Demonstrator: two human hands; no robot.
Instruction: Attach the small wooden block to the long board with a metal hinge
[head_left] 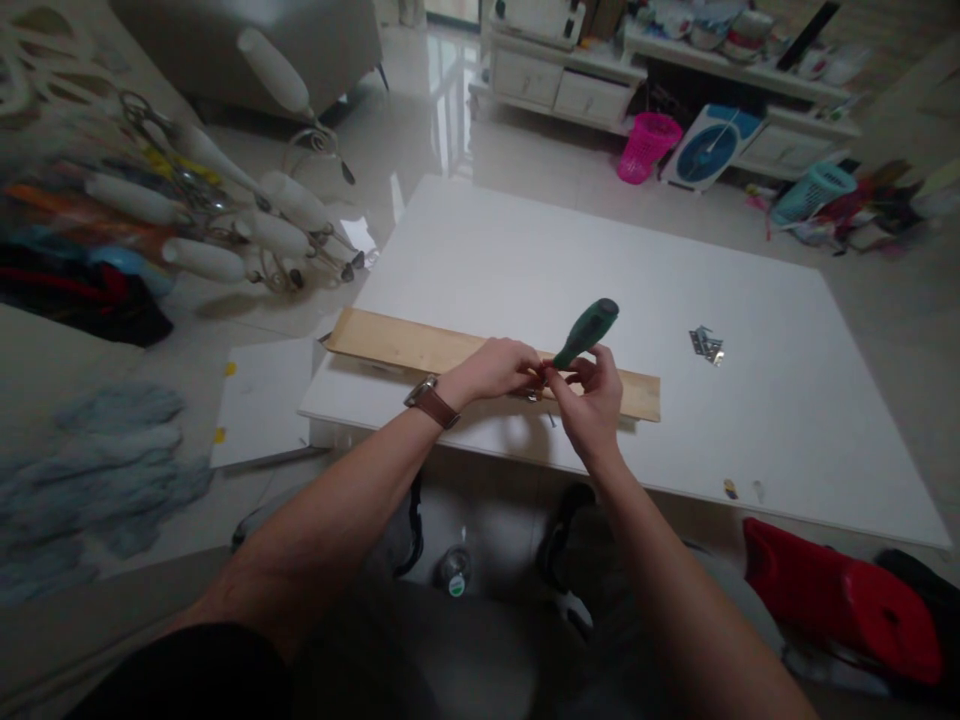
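Observation:
A long wooden slat (420, 345) lies across the near edge of a white board (600, 290). My right hand (592, 400) grips a green-handled screwdriver (587, 330), its handle tilted up and to the right, its tip down at the slat. My left hand (499, 368), with a brown-strapped watch on the wrist, pinches something small at the screwdriver's tip; I cannot make out what it is. Both hands meet over the middle of the slat.
A small heap of metal hardware (706, 344) lies on the board to the right. A white sheet (262, 400) sits on the floor at left, a red object (840, 595) at lower right. A chandelier (247, 220) lies on the floor at far left.

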